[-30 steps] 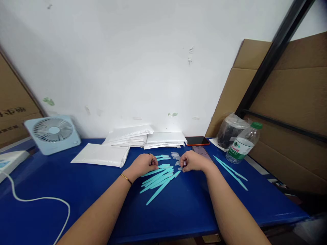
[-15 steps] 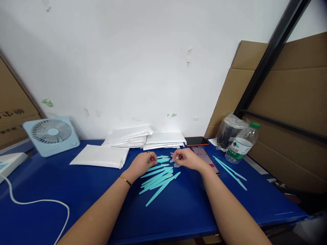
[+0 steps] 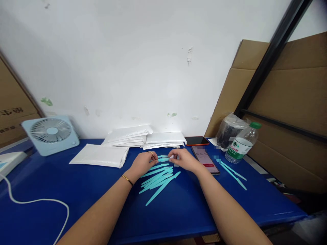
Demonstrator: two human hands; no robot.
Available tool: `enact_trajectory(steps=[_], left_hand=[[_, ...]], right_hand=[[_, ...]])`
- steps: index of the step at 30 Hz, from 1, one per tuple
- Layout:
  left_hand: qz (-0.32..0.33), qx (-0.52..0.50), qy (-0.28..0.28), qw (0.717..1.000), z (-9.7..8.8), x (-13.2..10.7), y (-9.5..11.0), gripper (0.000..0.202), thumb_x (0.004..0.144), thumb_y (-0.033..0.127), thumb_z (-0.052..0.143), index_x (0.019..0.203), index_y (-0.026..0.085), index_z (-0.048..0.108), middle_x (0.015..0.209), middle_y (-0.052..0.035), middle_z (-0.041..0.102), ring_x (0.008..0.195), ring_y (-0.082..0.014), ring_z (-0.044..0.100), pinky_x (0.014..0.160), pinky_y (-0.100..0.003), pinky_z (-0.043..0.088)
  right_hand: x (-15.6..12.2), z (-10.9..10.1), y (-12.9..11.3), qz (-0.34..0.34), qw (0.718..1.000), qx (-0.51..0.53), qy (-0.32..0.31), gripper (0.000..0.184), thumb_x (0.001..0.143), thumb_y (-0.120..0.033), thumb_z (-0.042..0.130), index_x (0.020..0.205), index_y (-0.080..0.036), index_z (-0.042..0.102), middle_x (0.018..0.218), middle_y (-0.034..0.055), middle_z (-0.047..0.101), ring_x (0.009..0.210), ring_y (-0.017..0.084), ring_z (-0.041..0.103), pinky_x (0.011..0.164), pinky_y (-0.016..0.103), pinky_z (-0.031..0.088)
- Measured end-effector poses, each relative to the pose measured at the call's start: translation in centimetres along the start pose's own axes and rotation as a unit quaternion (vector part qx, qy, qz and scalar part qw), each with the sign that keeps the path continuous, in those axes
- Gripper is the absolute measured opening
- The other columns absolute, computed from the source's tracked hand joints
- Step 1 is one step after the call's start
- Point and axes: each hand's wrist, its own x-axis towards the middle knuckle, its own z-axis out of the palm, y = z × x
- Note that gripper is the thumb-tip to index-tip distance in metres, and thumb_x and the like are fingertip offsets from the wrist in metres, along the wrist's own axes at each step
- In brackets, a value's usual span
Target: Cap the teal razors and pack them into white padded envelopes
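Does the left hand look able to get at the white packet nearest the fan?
Probably yes: the white packet lies close by on the blue table, with nothing seen between, though the left hand seems to pinch a turquoise stick.

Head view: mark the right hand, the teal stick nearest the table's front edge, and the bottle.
Right hand (image 3: 185,159): head view, back of the hand.
Teal stick (image 3: 163,188): head view, about mid-length.
Bottle (image 3: 239,146): head view, label.
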Motion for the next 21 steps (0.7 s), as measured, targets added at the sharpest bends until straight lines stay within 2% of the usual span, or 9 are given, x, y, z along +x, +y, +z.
enact_trajectory(steps=[2, 5, 8, 11, 15, 21], left_hand=[[-0.008, 0.032, 0.022, 0.999, -0.1, -0.1, -0.1, 0.019, 0.077, 0.035, 0.056, 0.089, 0.022, 0.060, 0.088, -0.0019, 0.064, 0.083, -0.0166, 0.058, 0.069, -0.025, 0.040], [0.002, 0.065, 0.032, 0.997, -0.3, -0.3, -0.1, 0.021, 0.073, 0.038, 0.059, 0.088, 0.024, 0.062, 0.094, -0.0016, 0.062, 0.085, -0.0175, 0.057, 0.071, -0.026, 0.040], [0.013, 0.081, -0.017, 0.996, -0.3, -0.5, -0.1, 0.015, 0.072, 0.038, 0.060, 0.078, 0.024, 0.064, 0.085, 0.0001, 0.063, 0.079, -0.0163, 0.057, 0.067, -0.025, 0.038], [0.005, 0.075, -0.053, 0.996, -0.1, -0.5, -0.2, 0.011, 0.074, 0.032, 0.058, 0.073, 0.023, 0.063, 0.075, 0.0014, 0.064, 0.071, -0.0143, 0.057, 0.061, -0.023, 0.037], [-0.005, 0.061, -0.050, 0.997, 0.2, -0.3, -0.3, 0.010, 0.074, 0.031, 0.057, 0.073, 0.023, 0.063, 0.073, 0.0022, 0.064, 0.070, -0.0137, 0.057, 0.058, -0.022, 0.035], [0.024, 0.056, -0.030, 0.998, 0.5, -0.1, -0.1, 0.013, 0.076, 0.032, 0.055, 0.075, 0.022, 0.064, 0.078, -0.0002, 0.064, 0.071, -0.0145, 0.057, 0.061, -0.022, 0.037]], right_hand=[[-0.3, -1.1, 0.6, -0.003, 0.999, -0.034, 0.004, 0.012, 0.075, -0.023, 0.056, 0.081, -0.019, 0.066, 0.079, 0.0025, 0.064, 0.068, 0.012, 0.056, 0.060, 0.021, 0.040], [-0.8, -2.3, 1.5, 0.022, 0.997, -0.074, -0.028, 0.010, 0.068, -0.018, 0.060, 0.075, -0.019, 0.067, 0.082, 0.0026, 0.065, 0.072, 0.014, 0.058, 0.061, 0.021, 0.040], [-0.9, -2.3, 1.9, 0.053, 0.991, -0.102, -0.069, 0.010, 0.064, -0.018, 0.064, 0.073, -0.019, 0.068, 0.082, 0.0030, 0.067, 0.072, 0.015, 0.059, 0.060, 0.021, 0.040], [-0.8, -1.7, 1.8, 0.061, 0.989, -0.098, -0.093, 0.007, 0.067, -0.021, 0.064, 0.073, -0.019, 0.068, 0.077, 0.0020, 0.068, 0.069, 0.015, 0.060, 0.058, 0.021, 0.039], [-0.3, -0.6, 1.5, 0.057, 0.991, -0.102, -0.066, 0.008, 0.070, -0.025, 0.064, 0.074, -0.019, 0.068, 0.073, 0.0020, 0.066, 0.067, 0.015, 0.059, 0.055, 0.021, 0.037], [0.1, 0.4, 1.5, 0.021, 0.994, -0.100, -0.023, 0.008, 0.072, -0.026, 0.064, 0.073, -0.020, 0.069, 0.075, 0.0023, 0.066, 0.069, 0.015, 0.059, 0.057, 0.022, 0.036]])
